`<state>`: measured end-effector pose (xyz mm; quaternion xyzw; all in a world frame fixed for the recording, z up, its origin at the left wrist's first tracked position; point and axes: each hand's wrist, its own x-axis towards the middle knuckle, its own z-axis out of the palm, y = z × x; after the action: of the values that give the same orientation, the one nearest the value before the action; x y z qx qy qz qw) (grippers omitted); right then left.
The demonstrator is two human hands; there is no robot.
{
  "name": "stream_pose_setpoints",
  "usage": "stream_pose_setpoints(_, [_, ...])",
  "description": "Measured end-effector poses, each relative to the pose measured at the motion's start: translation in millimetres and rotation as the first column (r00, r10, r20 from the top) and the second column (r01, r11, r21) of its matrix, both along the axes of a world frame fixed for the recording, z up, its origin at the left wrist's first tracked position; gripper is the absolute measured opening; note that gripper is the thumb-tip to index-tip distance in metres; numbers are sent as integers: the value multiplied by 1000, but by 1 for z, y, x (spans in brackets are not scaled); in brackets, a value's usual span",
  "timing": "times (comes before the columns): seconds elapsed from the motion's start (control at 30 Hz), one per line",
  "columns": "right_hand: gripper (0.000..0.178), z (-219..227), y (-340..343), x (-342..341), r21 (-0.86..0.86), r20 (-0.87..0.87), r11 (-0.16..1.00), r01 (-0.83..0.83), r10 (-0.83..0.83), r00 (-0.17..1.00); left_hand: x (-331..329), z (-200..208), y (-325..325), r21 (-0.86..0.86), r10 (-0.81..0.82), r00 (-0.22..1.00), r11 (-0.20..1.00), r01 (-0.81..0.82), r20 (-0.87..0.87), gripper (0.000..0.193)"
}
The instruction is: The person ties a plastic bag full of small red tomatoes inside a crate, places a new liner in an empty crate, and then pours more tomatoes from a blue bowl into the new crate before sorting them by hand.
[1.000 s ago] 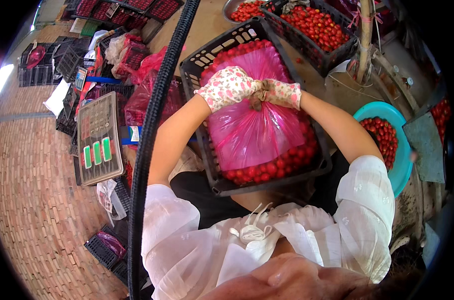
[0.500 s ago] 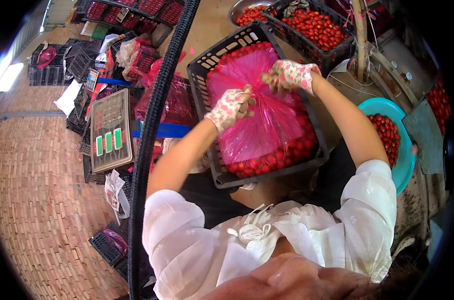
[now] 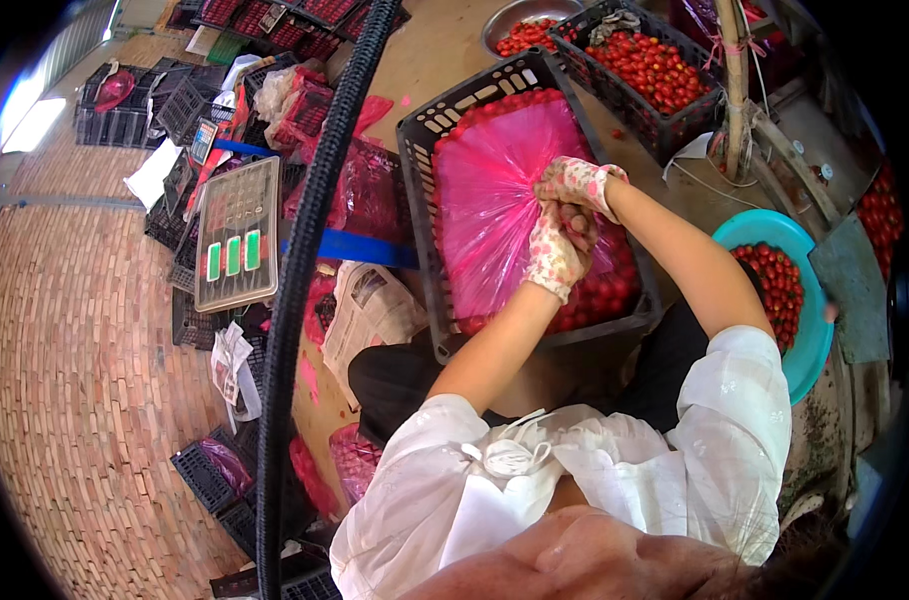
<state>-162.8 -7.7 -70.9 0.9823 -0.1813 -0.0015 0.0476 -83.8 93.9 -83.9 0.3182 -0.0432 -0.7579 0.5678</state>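
- So the pink plastic sheet or bag (image 3: 484, 195) is sitting in the black crate (image 3: 424, 215), spread over a load of small red tomatoes (image 3: 606, 298).
- Right hand (image 3: 577, 188), gloved, is closed on the plastic where it bunches up, fingers curled in with no real gap.
- Left hand (image 3: 561, 250), gloved too, is just on the body side of it, touching, fingers also curled tight on the gathers. Can't tell how much plastic is tucked inside either fist.
- Key bit: the 2 hands sit right of the crate's middle, so most of the plastic fans out to their left, folds all running into the grip.
- Crate's long axis points away from the body, far end tipped a bit left.
- Left forearm crosses the crate's near end; right one comes in over its right side.
- Teal basin (image 3: 814, 262) is off to the right, apart from the crate.
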Motion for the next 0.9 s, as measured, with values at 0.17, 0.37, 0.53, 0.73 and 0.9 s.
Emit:
stream_pose_setpoints(0.17, [22,19,5,-12,-336,-320,894,-295,186,929,44,58,15,66,-417,651,868,492,634,54])
stream_pose_setpoints(0.37, [18,26,-6,-8,444,-163,688,574,-568,807,93,84,-29,18,323,-168,420,907,931,23])
stream_pose_setpoints(0.53, [19,25,-2,-11,149,159,880,450,-470,868,70,92,-77,203,568,-391,366,908,724,27])
stream_pose_setpoints(0.73, [19,7,-30,-10,225,240,872,434,-481,843,77,75,-120,311,821,-256,101,945,510,17])
stream_pose_setpoints(0.9, [34,-4,-42,-12,380,239,826,417,-523,818,72,76,-127,216,871,-106,1,976,479,15])
